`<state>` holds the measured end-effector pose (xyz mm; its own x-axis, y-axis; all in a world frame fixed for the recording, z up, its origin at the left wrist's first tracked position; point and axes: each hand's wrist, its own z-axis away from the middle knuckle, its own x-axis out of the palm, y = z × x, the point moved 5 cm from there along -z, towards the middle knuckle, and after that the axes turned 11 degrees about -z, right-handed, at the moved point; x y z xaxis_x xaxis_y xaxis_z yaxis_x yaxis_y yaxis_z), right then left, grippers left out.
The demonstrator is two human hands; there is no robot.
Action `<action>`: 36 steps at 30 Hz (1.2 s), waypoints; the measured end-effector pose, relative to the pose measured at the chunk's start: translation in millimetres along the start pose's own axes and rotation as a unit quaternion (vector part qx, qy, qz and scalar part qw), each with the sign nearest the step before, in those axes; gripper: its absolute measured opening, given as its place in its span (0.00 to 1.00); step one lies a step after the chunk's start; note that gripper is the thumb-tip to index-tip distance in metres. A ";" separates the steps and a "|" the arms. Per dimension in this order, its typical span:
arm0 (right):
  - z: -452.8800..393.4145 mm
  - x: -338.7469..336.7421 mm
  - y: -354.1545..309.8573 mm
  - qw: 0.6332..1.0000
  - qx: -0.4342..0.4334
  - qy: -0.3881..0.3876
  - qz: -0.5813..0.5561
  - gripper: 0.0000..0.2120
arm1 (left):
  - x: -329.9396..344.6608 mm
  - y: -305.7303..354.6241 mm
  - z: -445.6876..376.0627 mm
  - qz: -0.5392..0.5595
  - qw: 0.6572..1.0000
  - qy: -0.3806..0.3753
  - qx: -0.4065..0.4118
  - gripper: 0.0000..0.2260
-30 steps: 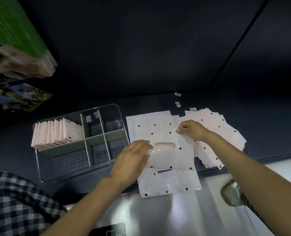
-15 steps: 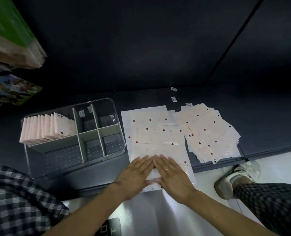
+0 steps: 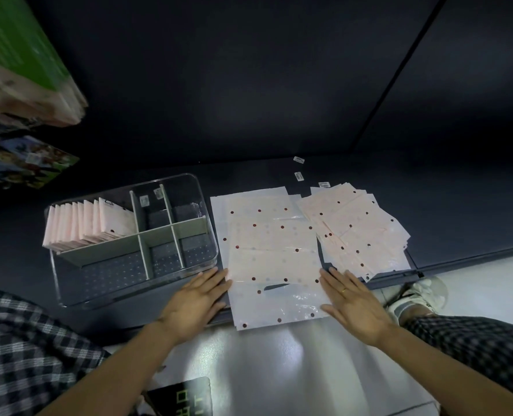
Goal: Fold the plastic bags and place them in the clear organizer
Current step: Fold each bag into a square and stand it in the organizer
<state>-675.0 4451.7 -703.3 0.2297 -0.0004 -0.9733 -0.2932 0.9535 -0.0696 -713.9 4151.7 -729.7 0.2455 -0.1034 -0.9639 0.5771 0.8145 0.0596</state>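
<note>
A pale pink plastic bag [image 3: 271, 259] with dark red dots lies flat on the dark shelf, its near end with the handle slot hanging over the shelf edge. My left hand [image 3: 195, 301] lies flat at the bag's left edge, fingers straight. At the right edge my right hand [image 3: 352, 304] lies flat too, a ring on one finger. Left of the bag stands the clear organizer [image 3: 69, 295], with several folded bags [image 3: 87, 225] upright in its back left compartment. A loose stack of unfolded bags [image 3: 357, 229] lies to the right.
Grey dividers [image 3: 147, 238] split the organizer into compartments. Three small white labels [image 3: 299, 175] lie on the shelf behind the bags. Green and picture-printed packs [image 3: 24, 85] hang at upper left. A white shoe [image 3: 423, 292] and checked trousers are below right, over a pale floor.
Both hands slid from the middle of the bag's near end outward to its left and right edges, flattening it. One second ago the right hand pinched the bag's far part.
</note>
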 end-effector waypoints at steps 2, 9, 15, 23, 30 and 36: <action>-8.6 -8.3 -8.2 0.997 -0.011 0.074 -0.034 0.33 | -12.7 4.2 0.1 -0.010 0.999 0.033 0.006 0.25; -43.7 -7.3 -24.4 0.987 -0.051 0.133 -0.080 0.23 | -5.0 8.8 -13.5 0.040 0.999 0.025 -0.010 0.19; -51.9 -3.3 -15.9 0.994 -0.046 0.075 -0.068 0.29 | -17.3 17.7 -29.7 0.062 0.997 0.039 0.000 0.21; -61.3 -24.1 4.8 0.947 0.009 -0.083 -0.310 0.14 | -35.2 31.4 -48.2 0.050 0.999 -0.004 0.012 0.22; -81.2 -47.1 18.2 0.869 0.080 -0.170 -0.459 0.12 | -60.3 29.2 -57.0 0.046 0.998 0.036 -0.023 0.23; -106.3 -40.3 22.3 0.898 0.141 -0.058 -0.412 0.11 | -80.2 36.1 -45.7 0.048 0.976 0.212 -0.014 0.23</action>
<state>-789.4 4441.0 -688.9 0.3599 -0.7254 -0.5867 0.2641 0.6823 -0.6817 -748.4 4215.5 -662.1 -0.0502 0.2145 -0.9754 0.5450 0.8243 0.1532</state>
